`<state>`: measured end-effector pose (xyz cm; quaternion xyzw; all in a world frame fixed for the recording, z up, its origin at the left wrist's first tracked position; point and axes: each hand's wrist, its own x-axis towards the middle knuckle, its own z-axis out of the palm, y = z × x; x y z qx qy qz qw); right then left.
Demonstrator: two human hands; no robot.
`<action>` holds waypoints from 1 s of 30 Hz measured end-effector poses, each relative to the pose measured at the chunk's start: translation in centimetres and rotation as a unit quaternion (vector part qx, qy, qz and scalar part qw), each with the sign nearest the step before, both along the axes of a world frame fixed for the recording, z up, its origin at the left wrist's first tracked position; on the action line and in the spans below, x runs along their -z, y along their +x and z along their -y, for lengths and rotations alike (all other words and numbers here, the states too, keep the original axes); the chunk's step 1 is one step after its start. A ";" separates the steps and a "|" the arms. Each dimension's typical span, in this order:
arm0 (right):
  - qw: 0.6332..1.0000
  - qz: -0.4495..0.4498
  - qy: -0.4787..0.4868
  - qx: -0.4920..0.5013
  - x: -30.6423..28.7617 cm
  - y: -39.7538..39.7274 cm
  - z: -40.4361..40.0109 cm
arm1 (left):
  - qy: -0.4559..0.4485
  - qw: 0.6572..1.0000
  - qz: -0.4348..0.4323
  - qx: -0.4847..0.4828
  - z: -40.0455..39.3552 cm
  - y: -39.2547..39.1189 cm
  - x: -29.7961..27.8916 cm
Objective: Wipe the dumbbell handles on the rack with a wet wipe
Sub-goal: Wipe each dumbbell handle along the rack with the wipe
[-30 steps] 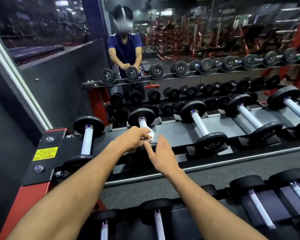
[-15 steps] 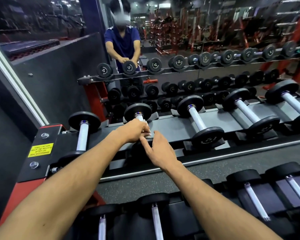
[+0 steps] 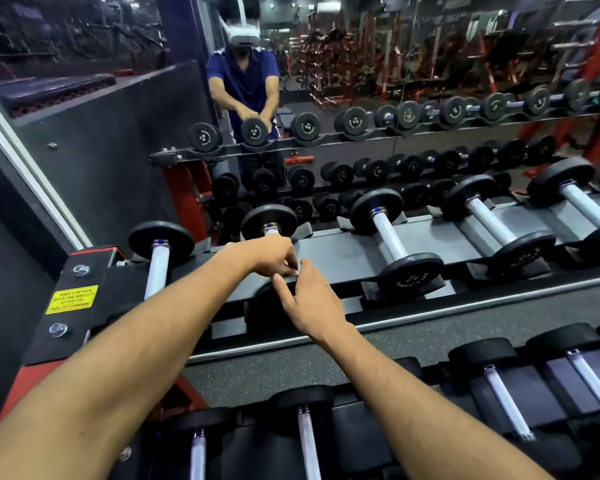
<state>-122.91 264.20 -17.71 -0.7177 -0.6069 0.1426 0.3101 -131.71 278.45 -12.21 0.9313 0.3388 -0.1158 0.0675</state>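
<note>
Gym mirror (image 3: 430,64) lines the wall behind a dumbbell rack (image 3: 343,252), reflecting rows of weights and a person in a blue shirt wearing a white headset. On the rack's top shelf, dumbbells lie in cradles with their silver handles pointing toward the camera. Both bare arms reach to the second dumbbell (image 3: 269,221) from the left. The left hand (image 3: 269,252) is curled over its handle, fingers bunched together and gripping a wipe (image 3: 293,271), of which only a small white edge shows beneath the fingertips. The right hand (image 3: 309,299) rests on the dumbbell's near head, thumb and fingers loosely spread over the black rim, fingertips just beside the left hand. A yellow sticker (image 3: 71,299) sits on the rack's black end plate at left, between two bolts. More dumbbells line a lower shelf (image 3: 291,368) nearest the camera, their handles also pointing forward.
</note>
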 end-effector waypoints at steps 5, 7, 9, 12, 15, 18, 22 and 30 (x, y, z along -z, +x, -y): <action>1.000 -0.005 0.008 0.001 -0.1 0.1 0.0 | 0.000 1.000 0.011 0.000 -1.4 -0.3 -0.8; 1.000 0.003 0.008 -0.001 -0.1 0.0 0.0 | 0.036 0.997 0.058 -0.035 -2.7 -1.2 -0.6; 1.000 0.008 0.005 -0.002 0.0 0.0 0.0 | 0.058 0.995 0.075 -0.035 -3.2 -1.6 -0.4; 1.000 0.003 0.012 0.001 0.1 -0.1 0.0 | 0.019 0.997 0.078 -0.016 -1.4 -1.7 0.1; 1.000 0.006 0.014 0.000 0.0 -0.3 0.1 | -0.033 0.992 0.122 0.004 0.2 -2.1 0.7; 1.000 0.005 0.014 0.004 -0.1 -0.3 0.2 | -0.005 0.985 0.170 0.016 0.2 -2.6 1.2; 1.000 0.012 0.004 0.003 -0.2 -0.2 0.3 | 0.071 0.965 0.251 -0.009 -1.0 -2.7 1.8; 1.000 0.010 0.016 0.017 0.0 -0.5 0.2 | -0.056 0.917 0.389 -0.069 1.7 -4.6 4.2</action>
